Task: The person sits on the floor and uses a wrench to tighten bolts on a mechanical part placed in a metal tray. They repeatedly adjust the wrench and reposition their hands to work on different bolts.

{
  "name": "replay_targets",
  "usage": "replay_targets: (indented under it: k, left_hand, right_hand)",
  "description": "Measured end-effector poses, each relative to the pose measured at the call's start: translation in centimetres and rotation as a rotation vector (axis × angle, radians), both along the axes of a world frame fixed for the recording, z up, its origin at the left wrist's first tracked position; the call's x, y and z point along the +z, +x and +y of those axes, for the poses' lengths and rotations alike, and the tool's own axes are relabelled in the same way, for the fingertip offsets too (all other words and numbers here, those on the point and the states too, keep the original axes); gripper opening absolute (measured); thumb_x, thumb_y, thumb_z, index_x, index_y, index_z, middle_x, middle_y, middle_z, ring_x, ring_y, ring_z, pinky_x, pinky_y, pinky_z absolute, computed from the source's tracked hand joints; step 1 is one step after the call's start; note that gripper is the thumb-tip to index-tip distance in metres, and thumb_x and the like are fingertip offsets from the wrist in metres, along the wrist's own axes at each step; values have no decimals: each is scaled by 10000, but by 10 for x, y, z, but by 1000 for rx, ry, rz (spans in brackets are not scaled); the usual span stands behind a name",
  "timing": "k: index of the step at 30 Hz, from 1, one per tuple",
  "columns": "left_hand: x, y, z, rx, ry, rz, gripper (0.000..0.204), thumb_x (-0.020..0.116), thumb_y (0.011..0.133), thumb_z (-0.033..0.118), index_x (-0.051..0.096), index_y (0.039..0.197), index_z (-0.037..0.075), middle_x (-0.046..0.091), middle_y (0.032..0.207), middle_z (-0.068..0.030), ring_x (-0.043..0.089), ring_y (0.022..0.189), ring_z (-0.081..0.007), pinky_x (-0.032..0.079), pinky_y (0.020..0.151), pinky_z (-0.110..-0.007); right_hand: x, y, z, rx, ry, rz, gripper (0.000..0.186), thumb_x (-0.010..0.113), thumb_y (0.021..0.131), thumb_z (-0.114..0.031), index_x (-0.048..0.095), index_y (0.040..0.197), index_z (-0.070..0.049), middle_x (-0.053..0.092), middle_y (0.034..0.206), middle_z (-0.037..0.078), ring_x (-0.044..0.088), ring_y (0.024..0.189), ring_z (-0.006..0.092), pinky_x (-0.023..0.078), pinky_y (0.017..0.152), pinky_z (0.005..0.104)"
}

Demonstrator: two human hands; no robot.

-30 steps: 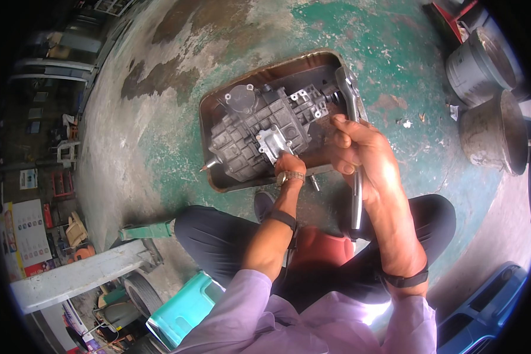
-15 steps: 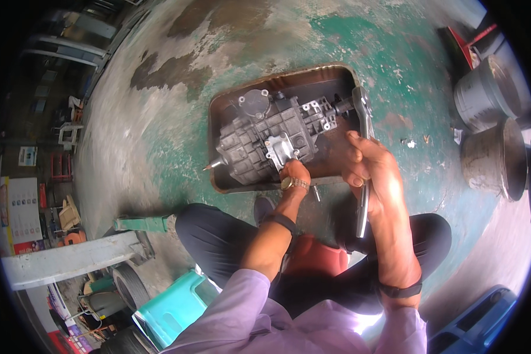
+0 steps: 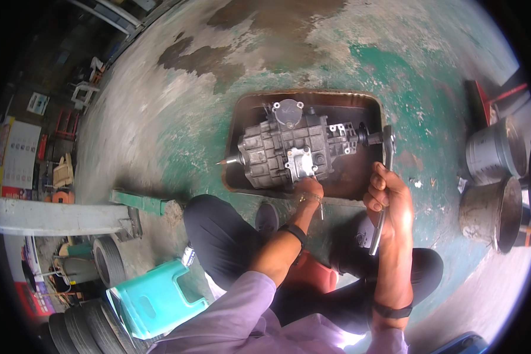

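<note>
A grey cast-metal gearbox (image 3: pixel 265 152) lies in a shallow, rusty brown tray (image 3: pixel 308 92) on the floor before me. My left hand (image 3: pixel 309 187) is at its near side, just below a bright metal cover plate (image 3: pixel 301 164). The fingers look curled, but their tips and anything they grip are hidden. A thin metal rod (image 3: pixel 322 212) shows beside the left wrist. My right hand (image 3: pixel 389 194) is closed round the handle of a long ratchet wrench (image 3: pixel 389 152). The wrench is raised at the tray's right side, its head pointing away from me.
To the right stand a grey bucket (image 3: pixel 494 154) and a dirty bucket (image 3: pixel 488 213). A turquoise plastic stool (image 3: pixel 153 301), several tyres (image 3: pixel 88 330) and a grey metal beam (image 3: pixel 59 217) are at the left. Between my legs is a red seat or container (image 3: pixel 308 273).
The view has shifted, so the gearbox and tray appear lower and farther right. My right fingers have curled more around the wrench, which tilts more. My left hand stays at the gearbox.
</note>
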State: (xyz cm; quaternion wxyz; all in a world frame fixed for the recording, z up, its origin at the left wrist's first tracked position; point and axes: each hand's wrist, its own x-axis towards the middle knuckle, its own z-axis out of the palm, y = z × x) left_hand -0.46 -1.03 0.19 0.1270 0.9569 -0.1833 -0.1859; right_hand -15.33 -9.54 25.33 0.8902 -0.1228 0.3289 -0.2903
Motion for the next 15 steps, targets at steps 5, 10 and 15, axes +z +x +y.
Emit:
replay_targets:
  k: [5,10,15]
  left_hand:
    - [11,0,4,-8,-61,22,359,526,854,316,659,801,-13,633,830,-233,609,815,-392,476,740,-466]
    - [28,-1,8,-88,-15,84,339,500,866,305,649,860,0,641,893,-194,618,854,-346,481,760,-427]
    - [33,-2,12,-115,-97,-22,265,561,832,256,642,830,3,644,839,-190,623,813,-348,490,721,-434]
  right_hand:
    - [-3,-1,-1,26,-5,-24,53,513,874,-105,512,878,-52,461,600,-14,325,407,40,288,358,186]
    - [-6,-1,-2,31,16,-31,70,512,879,-114,515,900,-47,457,596,-14,327,409,42,287,364,193]
    - [-7,-1,-1,39,7,-19,58,513,881,-113,514,895,-56,446,582,-15,330,406,42,288,365,191]
